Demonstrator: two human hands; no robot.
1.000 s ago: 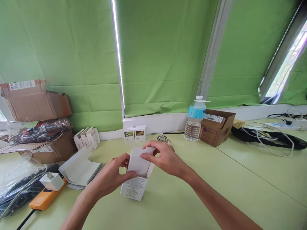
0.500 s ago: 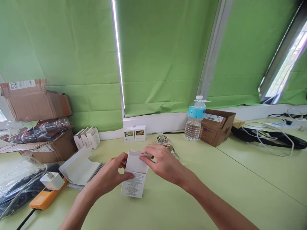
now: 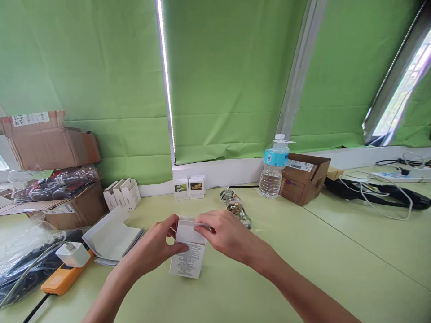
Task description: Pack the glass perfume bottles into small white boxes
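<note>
A small white box (image 3: 188, 261) with printed text on its near side is in front of me, its top flap up. My left hand (image 3: 160, 244) grips the box from the left, thumb on the front edge and fingers behind. My right hand (image 3: 220, 231) pinches the top flap between thumb and fingers. Just beyond my right hand, shiny wrapped items (image 3: 235, 207) lie in a row on the table. Two small white boxes with flower pictures, one green (image 3: 181, 189) and one yellow (image 3: 196, 187), stand by the wall.
On the left are cardboard boxes (image 3: 72, 208), open white cartons (image 3: 129, 194), folded white paper (image 3: 109, 235) and an orange power strip (image 3: 62, 279). At the back right stand a water bottle (image 3: 272, 172) and a brown box (image 3: 299, 184), with cables (image 3: 387, 195) beyond.
My right hand has moved slightly down and left with the flap, which now leans lower. More of the shiny items shows behind it. My left hand has stayed nearly still.
</note>
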